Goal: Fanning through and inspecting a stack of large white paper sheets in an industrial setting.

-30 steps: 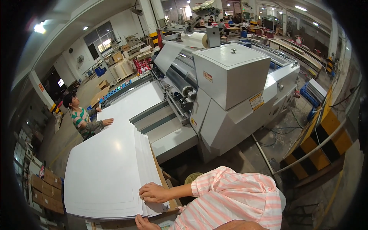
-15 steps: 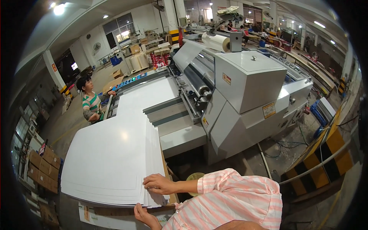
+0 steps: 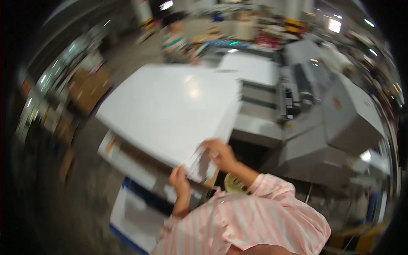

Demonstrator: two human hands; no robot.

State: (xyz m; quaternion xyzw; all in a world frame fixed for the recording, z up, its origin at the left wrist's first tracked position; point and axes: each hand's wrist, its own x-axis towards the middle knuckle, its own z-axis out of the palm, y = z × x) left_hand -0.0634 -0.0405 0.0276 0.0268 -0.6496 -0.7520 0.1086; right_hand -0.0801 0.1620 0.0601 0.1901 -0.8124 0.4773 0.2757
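Note:
The picture is blurred by motion. A large stack of white sheets lies in front of me on a low platform. My right hand grips the stack's near corner from above, where a few sheets are bent up and fanned. My left hand holds the same corner from below, at the stack's front edge. Both of my sleeves are pink and white striped.
A big grey machine stands to the right, with a feed table behind the stack. Another person in a green striped top is at the far end. Cardboard stacks sit at the left. A yellow round object lies near my right forearm.
The view has swung and tilted sharply. My right hand moved from lying flat on the stack to gripping its corner, my left hand came up to the same corner, and the corner sheets are lifted.

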